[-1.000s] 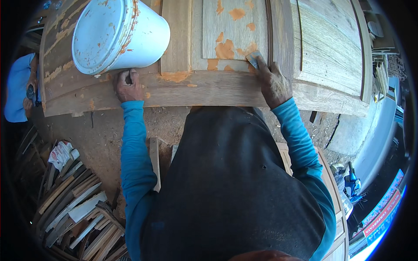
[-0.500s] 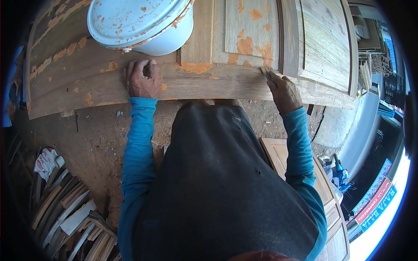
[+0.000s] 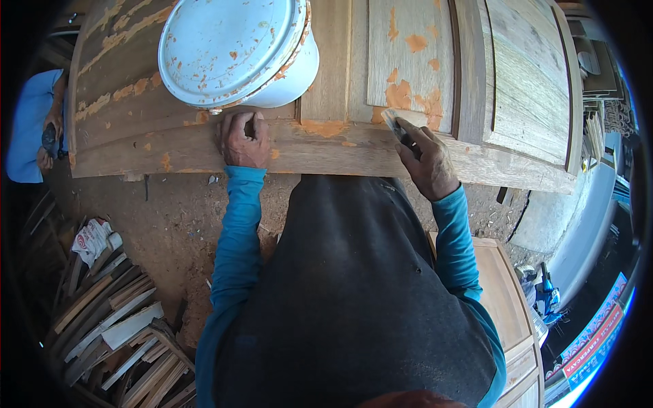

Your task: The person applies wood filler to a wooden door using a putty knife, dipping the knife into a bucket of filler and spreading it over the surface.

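A wooden panelled door [image 3: 320, 153] lies flat before me, with patches of orange filler [image 3: 400, 95] on its panels and rails. My right hand [image 3: 427, 158] is closed around a putty knife [image 3: 392, 121]. Its pale, thin blade is at the near rail, by the lower left corner of a raised panel; most of the handle is hidden in my fingers. My left hand [image 3: 245, 141] rests on the near rail just below a white bucket [image 3: 284, 81], fingers curled into a loose ring. Whether anything sits inside that curl is hidden.
The bucket's filler-spotted lid [image 3: 231, 51] is on. Wood offcuts [image 3: 129, 319] are piled at lower left. Another panelled door [image 3: 493, 272] lies low on my right. At far left stands a person in a light blue shirt [image 3: 32, 126], holding a dark tool [image 3: 49, 138].
My right hand has moved left along the near rail with the putty knife, away from the upright moulding. My left hand stays below the bucket. The whole view has shifted, showing more of the other person.
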